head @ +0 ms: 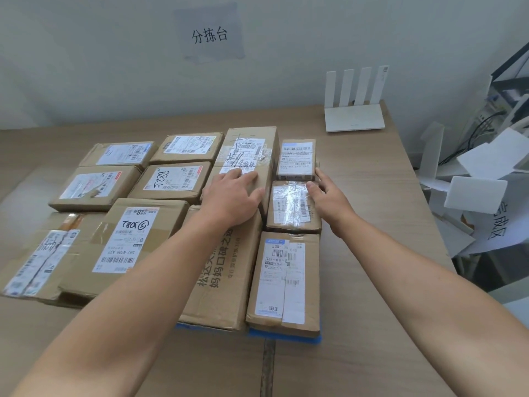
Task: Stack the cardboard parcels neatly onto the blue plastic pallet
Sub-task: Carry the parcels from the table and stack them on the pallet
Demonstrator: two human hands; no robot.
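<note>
Several cardboard parcels with white labels lie packed side by side on the blue plastic pallet (286, 338), of which only a strip shows at the front. My left hand (232, 194) rests flat with straight fingers on the tall parcel (252, 138) at the back middle. My right hand (329, 197) lies along the right edge of a small taped parcel (289, 206), fingertips touching the small labelled parcel (297, 159) behind it. A long parcel (283, 282) sits at the front right, a large printed box (220, 270) beside it.
A white router (355, 116) with upright antennas stands at the table's back right by the wall. White foam sheets and papers (475, 193) are piled off the table's right edge. A paper sign (210, 34) hangs on the wall. Bare tabletop (372, 196) lies right of the pallet.
</note>
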